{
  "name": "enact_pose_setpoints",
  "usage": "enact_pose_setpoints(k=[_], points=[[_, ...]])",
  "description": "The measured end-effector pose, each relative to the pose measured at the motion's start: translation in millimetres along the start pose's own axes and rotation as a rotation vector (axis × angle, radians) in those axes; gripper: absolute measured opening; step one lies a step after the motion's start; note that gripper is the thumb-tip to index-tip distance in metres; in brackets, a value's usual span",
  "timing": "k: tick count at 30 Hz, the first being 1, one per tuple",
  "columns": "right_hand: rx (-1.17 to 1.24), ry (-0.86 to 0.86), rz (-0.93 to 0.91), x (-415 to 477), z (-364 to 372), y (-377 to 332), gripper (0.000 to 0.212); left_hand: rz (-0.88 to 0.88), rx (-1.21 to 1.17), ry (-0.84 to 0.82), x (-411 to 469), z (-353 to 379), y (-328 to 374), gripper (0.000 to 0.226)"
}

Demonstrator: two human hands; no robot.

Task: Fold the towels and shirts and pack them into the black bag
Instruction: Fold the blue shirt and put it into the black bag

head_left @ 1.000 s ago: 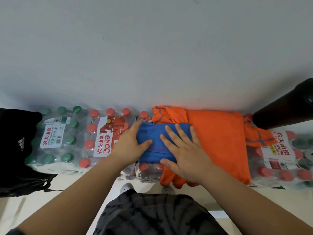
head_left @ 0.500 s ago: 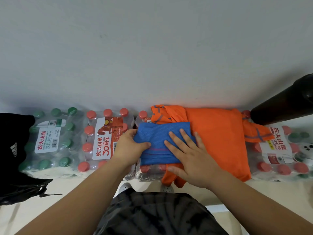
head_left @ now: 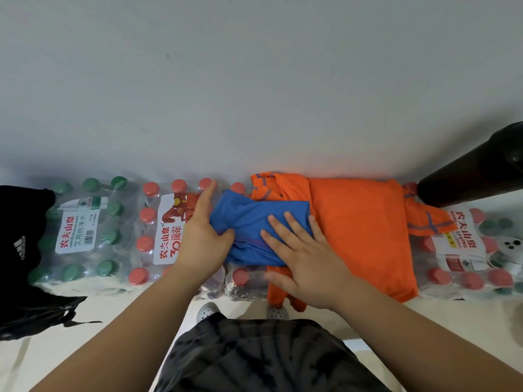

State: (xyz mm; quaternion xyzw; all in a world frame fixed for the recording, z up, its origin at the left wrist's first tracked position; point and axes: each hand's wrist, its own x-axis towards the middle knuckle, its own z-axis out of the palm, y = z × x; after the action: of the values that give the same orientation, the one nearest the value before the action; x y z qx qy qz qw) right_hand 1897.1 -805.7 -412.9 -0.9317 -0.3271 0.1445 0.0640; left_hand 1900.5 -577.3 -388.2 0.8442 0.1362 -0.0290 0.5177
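A folded blue cloth [head_left: 254, 219] with a purple stripe lies on the left part of an orange shirt [head_left: 356, 230], both on top of shrink-wrapped water bottle packs. My left hand [head_left: 202, 239] holds the cloth's left edge, thumb on top and fingers along its side, and that edge is rumpled and raised. My right hand [head_left: 305, 258] lies flat on the cloth's right half with straight, spread fingers. The black bag [head_left: 19, 250], with a white logo, sits at the far left, partly out of view.
Bottle packs with green caps [head_left: 82, 230] and red caps [head_left: 167, 230] line the white wall, with more at the right [head_left: 464, 250]. A dark rounded object [head_left: 475, 176] juts in at the upper right. Pale floor and my dark patterned shorts [head_left: 260, 355] are below.
My left hand slid further onto the cloth's left edge and bunched it up toward the right. My right hand stayed flat on the cloth, shifting slightly.
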Motion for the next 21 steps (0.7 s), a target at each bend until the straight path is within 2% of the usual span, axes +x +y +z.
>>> enact_pose_setpoints(k=[4, 7, 9, 12, 15, 18, 21], points=[[0.014, -0.023, 0.029, 10, 6, -12, 0.088, 0.084, 0.164, 0.081, 1, -5, 13, 0.092], [0.122, -0.027, 0.005, 11, 6, -7, 0.092, 0.250, 0.249, 0.081, -9, 8, 27, 0.093], [0.405, 0.020, 0.017, 6, 5, 1, 0.093, 0.360, 0.331, 0.061, -14, 20, 35, 0.093], [0.826, 0.195, 0.130, -8, 8, 6, 0.093, 0.464, 0.470, -0.003, -19, 38, 50, 0.092], [1.045, 0.340, 0.235, -19, 12, 4, 0.093, 0.464, 0.583, -0.103, -19, 61, 59, 0.094], [1.287, 0.407, 0.212, -28, 6, 5, 0.086, 0.402, 0.594, -0.212, -20, 83, 63, 0.097], [1.249, 0.436, 0.171, -34, 8, 12, 0.077, 0.363, 0.491, -0.280, -27, 96, 63, 0.096]])
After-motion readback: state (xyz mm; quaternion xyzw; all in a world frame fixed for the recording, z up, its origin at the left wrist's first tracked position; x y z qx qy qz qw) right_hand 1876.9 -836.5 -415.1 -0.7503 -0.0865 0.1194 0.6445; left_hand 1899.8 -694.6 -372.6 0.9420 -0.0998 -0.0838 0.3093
